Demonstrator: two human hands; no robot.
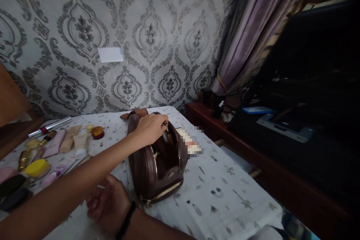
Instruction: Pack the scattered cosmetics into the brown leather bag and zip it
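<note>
In the head view, the brown bag (144,172) stood on the cloth-covered table (239,195), unzipping done; its dark inside hid what was left there and whether the left hand (150,127), bent over the mouth, gripped anything. The right hand (108,202) curled half-open nearby, holding nothing visible. Cosmetics (69,140) crowded the left; nearer right, there was room up to the table's edge.

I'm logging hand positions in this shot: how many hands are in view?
2. The left hand is at the open top of the brown bag; the right hand is lower, beyond the left forearm. Parts of both are hidden.
</note>
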